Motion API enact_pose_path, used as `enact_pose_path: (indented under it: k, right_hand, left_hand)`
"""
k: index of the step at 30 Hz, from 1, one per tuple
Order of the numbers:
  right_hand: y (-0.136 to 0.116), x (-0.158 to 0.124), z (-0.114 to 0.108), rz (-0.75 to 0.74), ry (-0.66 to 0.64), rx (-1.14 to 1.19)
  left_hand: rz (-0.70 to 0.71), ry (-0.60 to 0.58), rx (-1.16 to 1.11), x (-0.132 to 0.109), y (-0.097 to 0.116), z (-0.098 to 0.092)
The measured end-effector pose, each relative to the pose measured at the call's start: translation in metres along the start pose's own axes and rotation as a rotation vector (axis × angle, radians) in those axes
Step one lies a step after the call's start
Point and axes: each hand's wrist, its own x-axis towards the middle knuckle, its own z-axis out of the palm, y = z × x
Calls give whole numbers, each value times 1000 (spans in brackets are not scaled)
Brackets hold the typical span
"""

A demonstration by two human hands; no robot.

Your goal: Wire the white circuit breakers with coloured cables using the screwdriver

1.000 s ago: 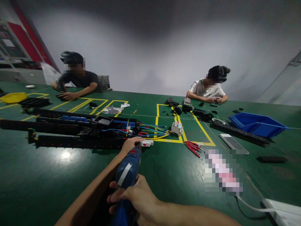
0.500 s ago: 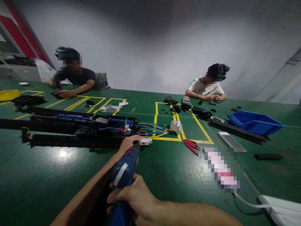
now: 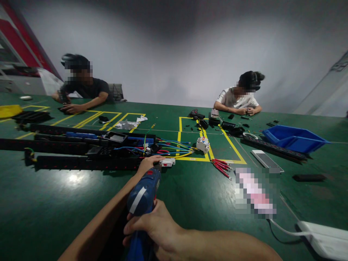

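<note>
My right hand (image 3: pixel 154 226) grips the handle of a blue electric screwdriver (image 3: pixel 143 197) whose tip points forward at a small white breaker (image 3: pixel 168 162). My left hand (image 3: pixel 148 163) reaches ahead beside the tool and closes on the end of a long black power strip (image 3: pixel 81 163), right next to the breaker. Blue, red and yellow wires (image 3: pixel 174 148) fan out from the strip behind it.
More black strips (image 3: pixel 49 145) lie at left. A white breaker (image 3: pixel 203 144), red wires (image 3: pixel 221 167), a phone (image 3: pixel 266 161), a blue bin (image 3: pixel 295 139) and a white adapter (image 3: pixel 323 239) lie to the right. Two other people (image 3: pixel 81 90) (image 3: pixel 239 99) sit across the green table (image 3: pixel 54 203).
The view has shifted slightly; both hands and the screwdriver stay in the same pose against the breaker and strip.
</note>
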Motion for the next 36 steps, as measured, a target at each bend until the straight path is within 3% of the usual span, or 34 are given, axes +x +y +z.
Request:
enact_pose_path:
  k: [26, 36]
  right_hand:
    - [2, -2, 4, -21, -10, 36]
    - [7, 0, 4, -37, -26, 59]
  left_hand:
    - [22, 37, 1, 3, -14, 10]
    - [31, 35, -13, 1, -7, 5]
